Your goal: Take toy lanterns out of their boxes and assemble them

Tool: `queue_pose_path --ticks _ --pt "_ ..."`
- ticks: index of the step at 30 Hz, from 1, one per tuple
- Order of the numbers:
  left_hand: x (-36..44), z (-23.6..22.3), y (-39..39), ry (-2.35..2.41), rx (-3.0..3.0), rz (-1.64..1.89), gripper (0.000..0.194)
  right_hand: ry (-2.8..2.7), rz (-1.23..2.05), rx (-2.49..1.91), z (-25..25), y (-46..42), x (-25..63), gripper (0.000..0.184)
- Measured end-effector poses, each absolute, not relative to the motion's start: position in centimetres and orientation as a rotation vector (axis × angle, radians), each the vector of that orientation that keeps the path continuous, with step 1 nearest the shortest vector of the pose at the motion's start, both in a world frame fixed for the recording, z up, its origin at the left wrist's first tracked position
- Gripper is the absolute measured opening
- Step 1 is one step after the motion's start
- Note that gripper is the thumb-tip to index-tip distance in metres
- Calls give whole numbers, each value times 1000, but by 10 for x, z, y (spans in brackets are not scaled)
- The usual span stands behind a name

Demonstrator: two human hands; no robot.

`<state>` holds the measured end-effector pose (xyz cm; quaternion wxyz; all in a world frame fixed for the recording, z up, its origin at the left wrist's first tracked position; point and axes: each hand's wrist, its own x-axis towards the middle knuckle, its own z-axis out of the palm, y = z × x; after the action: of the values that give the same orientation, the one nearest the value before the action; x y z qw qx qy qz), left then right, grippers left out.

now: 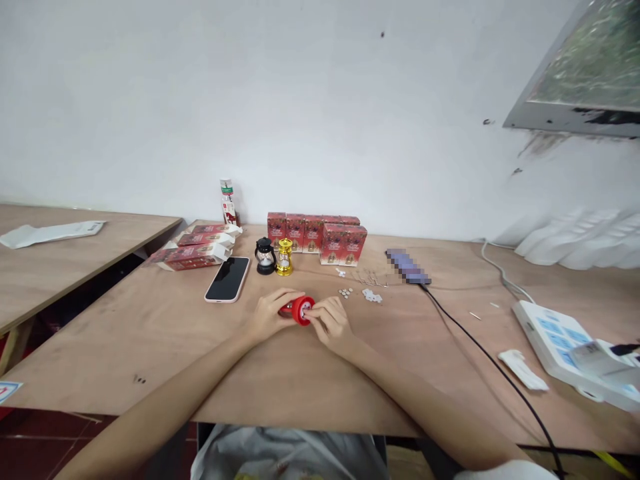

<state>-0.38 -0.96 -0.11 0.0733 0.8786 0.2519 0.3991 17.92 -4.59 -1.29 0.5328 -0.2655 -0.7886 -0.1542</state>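
A small red lantern lies on its side just above the table, its round base turned toward my right hand. My left hand is closed around the lantern's body. At the open base, the fingers of my right hand are pinched together; whatever they hold is too small to make out. Just beyond my hands stand a black lantern and a gold lantern, both upright. Small round pieces and white plastic bits lie to the right.
Red printed boxes stand along the wall; opened boxes lie at left behind a phone. A bottle stands at the back. Thin metal pieces lie centre-right. A black cable and a power strip occupy the right.
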Motion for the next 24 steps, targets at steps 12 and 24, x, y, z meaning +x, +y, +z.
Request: queue_pose_path --ticks 12,24 --pt "-2 -1 -10 693 2590 1210 36 -1886 -65 -595 -13 -44 181 11" --pt "-2 1 -8 729 2594 1154 38 -1871 -41 -628 -16 -42 181 10"
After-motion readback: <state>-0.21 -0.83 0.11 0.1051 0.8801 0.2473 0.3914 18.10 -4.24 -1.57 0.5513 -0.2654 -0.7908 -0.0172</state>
